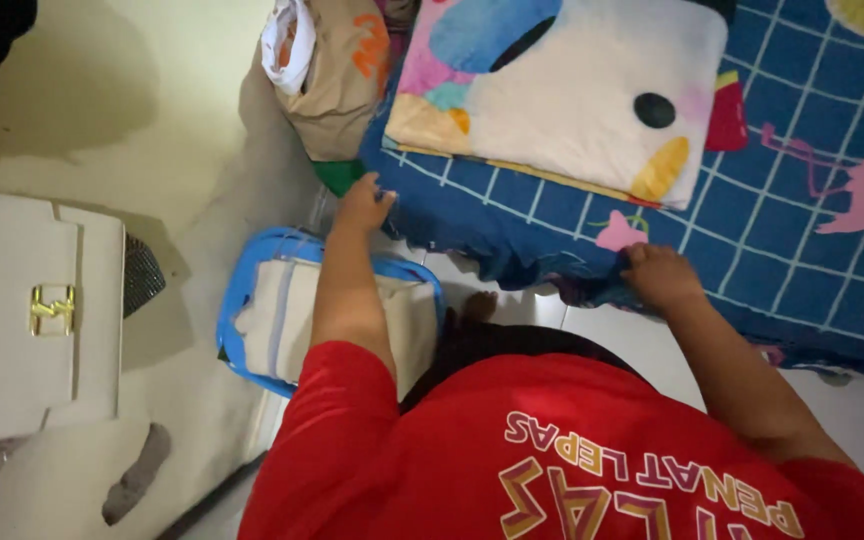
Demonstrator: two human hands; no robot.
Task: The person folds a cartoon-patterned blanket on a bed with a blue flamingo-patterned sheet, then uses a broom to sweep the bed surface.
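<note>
At the bottom of the frame a red shirt fills the view, and both arms reach up from it. Left of centre a blue basket (242,300) of folded cloth stands on the floor. The left hand (364,203) and the right hand (660,276) pinch closed on the edge of the blue checked bedsheet (512,215). It looks soft and light, best gripped at the hem. A folded blanket (572,90) lies beyond.

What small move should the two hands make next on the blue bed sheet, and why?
Probably pull the blue checked sheet taut and tuck its edge down. The left hand and right hand both sit on the mattress edge, where the fabric looks bunched and rumpled between them.
</note>
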